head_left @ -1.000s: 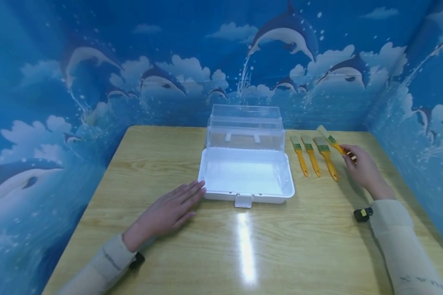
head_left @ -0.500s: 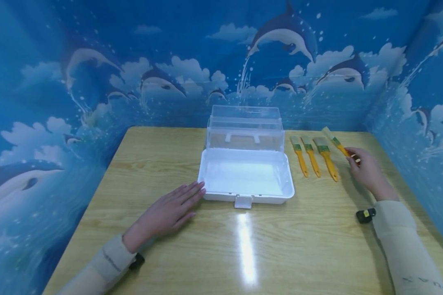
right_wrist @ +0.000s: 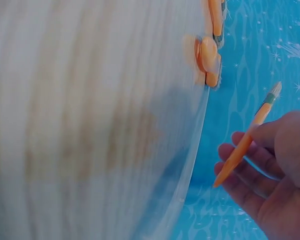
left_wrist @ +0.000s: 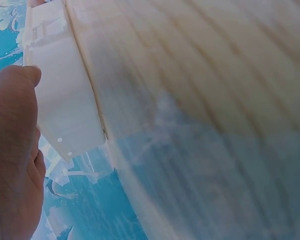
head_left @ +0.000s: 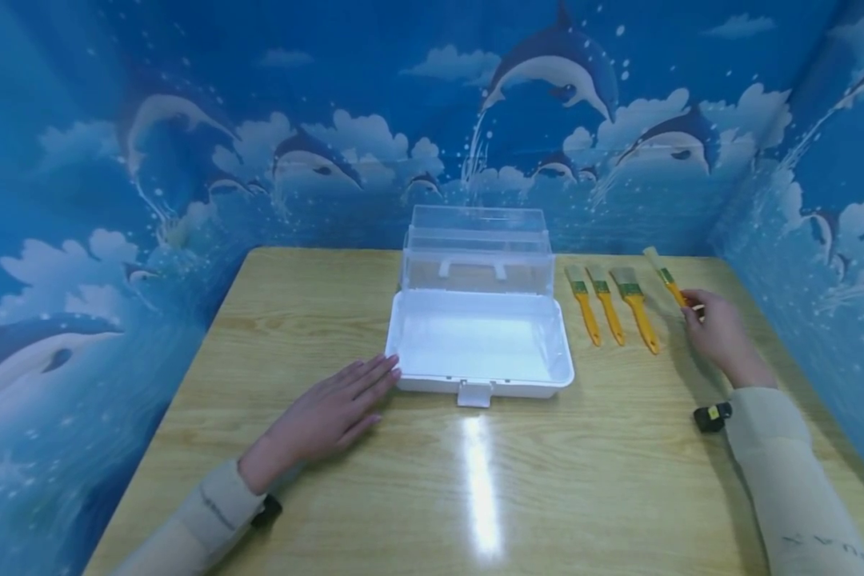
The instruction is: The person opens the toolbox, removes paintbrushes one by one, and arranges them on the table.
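Observation:
My right hand (head_left: pixel 720 332) pinches a paintbrush (head_left: pixel 666 278) by its orange handle, bristles pointing up and away. In the right wrist view the held brush (right_wrist: pixel 245 142) lies between thumb and fingers, raised off the table. To its left, a row of three more orange-handled paintbrushes (head_left: pixel 641 312) lies on the table, with green bands and pale bristles. My left hand (head_left: pixel 324 412) has straight fingers, their tips touching the front left corner of a white plastic box (head_left: pixel 478 386). The box stands with its clear lid (head_left: pixel 478 240) tipped back; nothing shows inside. The left wrist view shows the box side (left_wrist: pixel 65 85).
The light wooden table (head_left: pixel 547 480) ends at the back against a blue curtain (head_left: pixel 374 104) printed with dolphins. Another curtain side borders its right edge. A white latch (head_left: pixel 474 394) hangs from the box front.
My right hand has moved slightly right with the paintbrush, which now stands farther from the row and points more steeply away. My left hand and the box have stayed still.

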A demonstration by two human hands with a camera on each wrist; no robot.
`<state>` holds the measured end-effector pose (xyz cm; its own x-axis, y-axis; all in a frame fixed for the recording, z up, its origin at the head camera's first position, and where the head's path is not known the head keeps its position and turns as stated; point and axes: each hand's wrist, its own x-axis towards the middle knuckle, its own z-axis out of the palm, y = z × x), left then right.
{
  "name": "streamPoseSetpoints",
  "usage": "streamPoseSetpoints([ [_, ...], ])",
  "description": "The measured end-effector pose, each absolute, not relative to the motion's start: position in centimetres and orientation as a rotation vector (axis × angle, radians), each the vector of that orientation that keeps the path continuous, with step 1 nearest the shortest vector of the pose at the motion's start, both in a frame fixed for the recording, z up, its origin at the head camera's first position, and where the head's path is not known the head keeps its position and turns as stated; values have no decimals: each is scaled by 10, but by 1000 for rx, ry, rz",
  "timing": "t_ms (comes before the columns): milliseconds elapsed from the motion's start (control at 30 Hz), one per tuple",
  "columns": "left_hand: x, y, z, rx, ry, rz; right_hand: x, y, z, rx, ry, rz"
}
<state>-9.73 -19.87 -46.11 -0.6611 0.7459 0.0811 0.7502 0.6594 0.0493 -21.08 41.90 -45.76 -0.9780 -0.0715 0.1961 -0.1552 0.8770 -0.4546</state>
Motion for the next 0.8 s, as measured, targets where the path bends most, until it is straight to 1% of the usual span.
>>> streamPoseSetpoints([
  [233,-98,-199,-463,-1267,-2800,-109,-216,425,-459,142,-2958,680],
  [800,-97,-200,-463,-1275,-2795,-107,-223,427,-457,160,-3078,635],
])
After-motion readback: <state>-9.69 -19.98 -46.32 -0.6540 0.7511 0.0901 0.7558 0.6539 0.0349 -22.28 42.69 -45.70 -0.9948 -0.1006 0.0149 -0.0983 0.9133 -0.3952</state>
